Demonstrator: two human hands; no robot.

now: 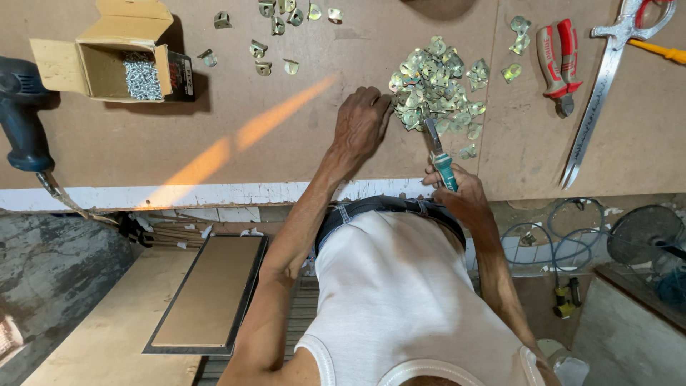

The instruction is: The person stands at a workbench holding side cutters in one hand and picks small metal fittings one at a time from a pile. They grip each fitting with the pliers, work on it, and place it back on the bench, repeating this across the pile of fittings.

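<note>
The left hand lies knuckles-up on the desk, fingers curled down at the near-left edge of the pile of small brass-coloured metal clips; it seems to be pinching or steadying one piece there, though whatever sits under the fingertips is hidden, so I cannot tell whether it actually grips anything; the right hand is wrapped tight around the teal handle of a pair of pliers, nose pointing away from the body and into the bottom of the same heap, which puts tool and steadying fingers just beside each other on either side of one spot; the pile sits straight ahead of the person, close to the desk's front edge, a sensible reach for both arms; a scatter of the same clips lies well apart at the far left-centre, looking like pieces set aside from the heap; an open cardboard box lies on its side with its mouth toward the worker, showing silvery screws inside, handy without tipping; a blue power drill rests at the left edge, bit hanging past the rim; red-handled pliers and long metal shears lie parked to the right, near but untouched; below the desk a flat framed panel lies on a lower surface.
</note>
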